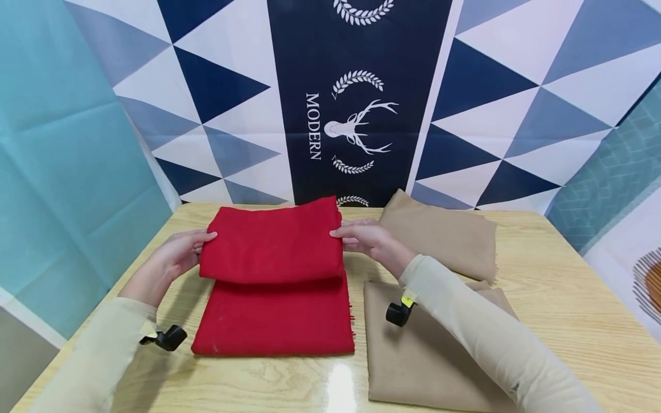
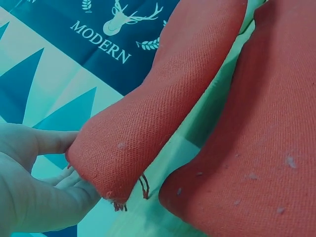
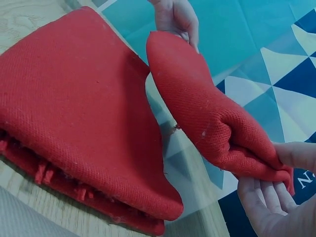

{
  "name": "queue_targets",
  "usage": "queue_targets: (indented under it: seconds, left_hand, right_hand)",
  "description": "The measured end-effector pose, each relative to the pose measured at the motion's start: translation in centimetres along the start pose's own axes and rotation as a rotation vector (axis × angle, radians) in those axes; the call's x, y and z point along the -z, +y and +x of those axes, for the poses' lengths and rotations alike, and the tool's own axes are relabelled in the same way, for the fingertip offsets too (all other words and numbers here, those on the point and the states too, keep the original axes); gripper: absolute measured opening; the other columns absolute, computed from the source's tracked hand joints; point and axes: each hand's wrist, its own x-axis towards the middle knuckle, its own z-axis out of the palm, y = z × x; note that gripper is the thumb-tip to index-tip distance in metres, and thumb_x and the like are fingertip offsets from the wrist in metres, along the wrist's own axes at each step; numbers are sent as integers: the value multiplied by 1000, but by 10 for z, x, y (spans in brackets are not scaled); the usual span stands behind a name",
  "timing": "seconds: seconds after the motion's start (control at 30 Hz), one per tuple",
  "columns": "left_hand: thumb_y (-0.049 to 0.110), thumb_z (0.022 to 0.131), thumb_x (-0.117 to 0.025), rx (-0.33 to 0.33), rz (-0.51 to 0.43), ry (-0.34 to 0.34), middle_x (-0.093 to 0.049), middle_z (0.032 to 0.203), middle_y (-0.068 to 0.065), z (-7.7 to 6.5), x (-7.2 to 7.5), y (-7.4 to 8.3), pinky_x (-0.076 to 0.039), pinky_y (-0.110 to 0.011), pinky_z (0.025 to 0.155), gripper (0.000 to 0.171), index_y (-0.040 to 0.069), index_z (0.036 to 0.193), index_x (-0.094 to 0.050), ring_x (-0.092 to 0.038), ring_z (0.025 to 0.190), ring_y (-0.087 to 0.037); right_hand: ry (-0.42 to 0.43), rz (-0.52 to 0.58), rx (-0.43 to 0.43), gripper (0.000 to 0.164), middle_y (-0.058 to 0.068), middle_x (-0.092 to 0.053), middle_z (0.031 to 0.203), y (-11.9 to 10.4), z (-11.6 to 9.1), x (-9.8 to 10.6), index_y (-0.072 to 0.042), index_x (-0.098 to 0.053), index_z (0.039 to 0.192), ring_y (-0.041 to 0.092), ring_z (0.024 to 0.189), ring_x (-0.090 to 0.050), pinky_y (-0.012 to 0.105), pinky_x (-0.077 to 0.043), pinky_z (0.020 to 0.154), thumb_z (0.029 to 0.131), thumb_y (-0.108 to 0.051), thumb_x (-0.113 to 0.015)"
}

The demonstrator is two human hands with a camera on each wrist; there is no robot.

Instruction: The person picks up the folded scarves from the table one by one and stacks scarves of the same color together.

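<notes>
A folded red cloth (image 1: pixel 271 244) is held up between both hands. The left hand (image 1: pixel 181 252) pinches its left end, thumb in front and fingers behind. At the opposite end the right hand (image 1: pixel 369 241) pinches it the same way, and the right wrist view shows the layers bunched and creased near that thumb. Loose threads hang from the held cloth's corner in the left wrist view. Nearer the person, another folded red cloth (image 1: pixel 279 324) lies flat on the table, with fringe along its right side. A gap shows between the two red pieces in both wrist views.
Two folded beige cloths lie on the right: one at the back (image 1: pixel 444 235), another in front (image 1: pixel 428 355), partly under the right forearm. The wooden table (image 1: pixel 558 275) ends at a patterned backdrop (image 1: pixel 356 69). A small black camera hangs from each wrist.
</notes>
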Motion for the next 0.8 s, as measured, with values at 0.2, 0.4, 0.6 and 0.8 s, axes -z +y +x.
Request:
queue_targets:
  seconds: [0.2, 0.4, 0.6, 0.8]
  left_hand:
    - [23, 98, -52, -7, -4, -15, -63, 90, 14, -2, -1, 0, -55, -17, 77, 56, 2, 145, -26, -61, 85, -2]
    - [22, 99, -52, -7, -8, -30, -63, 91, 14, -5, -1, -3, -55, -17, 78, 60, 0, 146, -23, -61, 86, -2]
    - [24, 98, -53, 2, -5, -22, -63, 92, 14, -7, -1, -4, -55, -17, 78, 50, 5, 139, -32, -62, 86, -2]
    - [24, 98, -53, -11, -17, -40, -63, 92, 14, -8, -2, -4, -55, -17, 78, 47, 5, 137, -34, -62, 86, -2]
  right_hand:
    - [21, 8, -10, 53, -6, -67, 82, 0, -2, 1, 2, -44, 139, 7, 74, -68, 26, -58, 81, 90, -8, -62]
    - [7, -1, -20, 54, -6, -66, 83, 3, -4, 1, 2, -40, 141, 6, 75, -67, 33, -53, 98, 91, -8, -60]
    - [8, -1, -31, 52, -7, -68, 81, 5, -4, 2, 2, -43, 139, 6, 74, -68, 30, -56, 92, 91, -10, -60]
    - [2, 8, -23, 52, -8, -68, 78, 4, -6, 2, 4, -43, 139, 6, 72, -68, 24, -58, 77, 92, -9, -59]
